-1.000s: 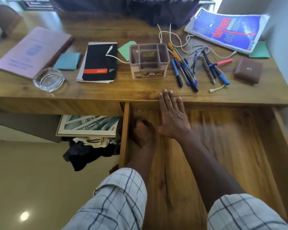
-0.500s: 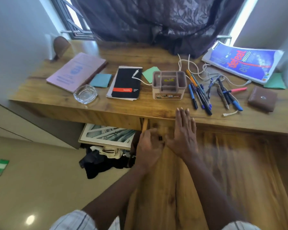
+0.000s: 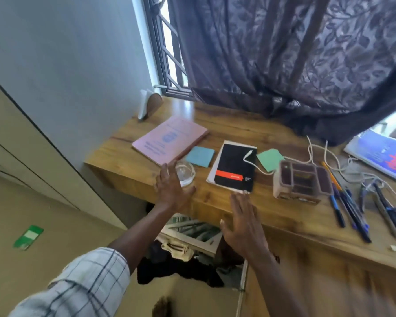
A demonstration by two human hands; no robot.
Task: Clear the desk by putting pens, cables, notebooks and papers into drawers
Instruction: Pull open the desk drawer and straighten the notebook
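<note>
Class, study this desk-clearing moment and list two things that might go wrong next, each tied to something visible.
1. The open left hand is right by the glass ashtray near the front edge of the desk; a careless sweep might knock it off.
2. A white cable lies across the black notebook; lifting the notebook may drag it.

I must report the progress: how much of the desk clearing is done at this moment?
Nothing looks done: the pink notebook, black notebook, pens, white cable and blue magazine all lie on the desk. In hand: nothing; the left hand and right hand hover open near its front edge. Everything is left to stow.
</note>
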